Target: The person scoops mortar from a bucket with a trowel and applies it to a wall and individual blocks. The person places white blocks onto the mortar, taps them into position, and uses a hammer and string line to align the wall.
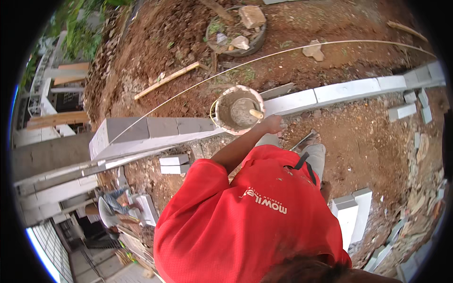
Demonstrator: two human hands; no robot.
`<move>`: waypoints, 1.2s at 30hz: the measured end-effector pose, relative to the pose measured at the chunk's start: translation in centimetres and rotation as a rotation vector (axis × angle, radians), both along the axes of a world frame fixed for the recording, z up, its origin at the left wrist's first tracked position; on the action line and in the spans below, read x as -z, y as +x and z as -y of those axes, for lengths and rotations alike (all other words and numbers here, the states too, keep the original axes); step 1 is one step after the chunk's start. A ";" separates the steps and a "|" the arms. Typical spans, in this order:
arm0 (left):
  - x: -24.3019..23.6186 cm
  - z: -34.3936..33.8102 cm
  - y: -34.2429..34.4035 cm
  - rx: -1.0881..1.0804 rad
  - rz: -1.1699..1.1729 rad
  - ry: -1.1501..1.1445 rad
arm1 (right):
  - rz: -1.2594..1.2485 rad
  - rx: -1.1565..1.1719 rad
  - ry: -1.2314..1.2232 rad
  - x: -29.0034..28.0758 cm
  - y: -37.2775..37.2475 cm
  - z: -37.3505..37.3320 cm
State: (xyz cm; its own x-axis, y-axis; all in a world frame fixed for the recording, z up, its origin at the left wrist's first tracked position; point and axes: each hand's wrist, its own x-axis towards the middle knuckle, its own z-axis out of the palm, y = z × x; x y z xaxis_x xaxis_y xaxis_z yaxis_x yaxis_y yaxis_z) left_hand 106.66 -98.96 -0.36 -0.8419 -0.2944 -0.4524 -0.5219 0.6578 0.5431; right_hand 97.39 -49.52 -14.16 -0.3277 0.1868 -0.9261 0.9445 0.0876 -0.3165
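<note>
My left arm, in a red sleeve, reaches forward over a row of pale blocks. My left hand is closed beside the right rim of a mortar-stained bucket; what it holds, if anything, is too small to make out. Wet grey mortar lies inside the bucket. A short yellowish handle rests across it, close to my hand, and the tool it belongs to is mostly hidden. My right hand is out of sight behind my red shirt. Past the shirt's hem show my grey trousers and a foot.
A low wall of pale blocks runs across, under a stretched string. Loose blocks lie left, more blocks right. Beyond are a wooden stick and a round planter. Another person bends over blocks at lower left.
</note>
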 end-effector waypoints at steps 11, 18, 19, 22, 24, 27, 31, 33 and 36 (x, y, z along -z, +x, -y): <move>1.4 -2.8 17.9 -0.983 -0.368 0.016 | -0.188 -0.272 0.069 -3.3 -8.2 4.0; -15.0 2.5 28.9 -1.663 -0.868 -0.834 | -0.272 -0.360 0.047 -5.0 -11.0 8.4; -16.5 3.9 30.6 -1.668 -0.890 -1.027 | -0.279 -0.381 0.046 -5.2 -11.3 8.9; -21.3 7.0 33.2 -1.657 -0.840 -1.123 | -0.304 -0.412 0.042 -5.5 -12.1 9.7; -22.4 9.5 33.1 -1.589 -0.895 -1.066 | -0.331 -0.405 0.028 -5.5 -12.6 9.2; -18.3 9.8 32.3 -1.551 -0.801 -1.029 | -0.374 -0.453 0.016 -4.8 -14.6 9.6; -8.7 4.5 30.9 -1.463 -0.505 -0.861 | -0.360 -0.419 0.001 -5.0 -14.4 11.7; -2.1 -1.1 32.0 -1.354 -0.341 -0.489 | -0.327 -0.487 0.032 -6.2 -15.1 13.0; 6.9 -11.5 36.3 -1.112 0.215 0.472 | -0.364 -0.471 0.093 -7.2 -14.5 13.5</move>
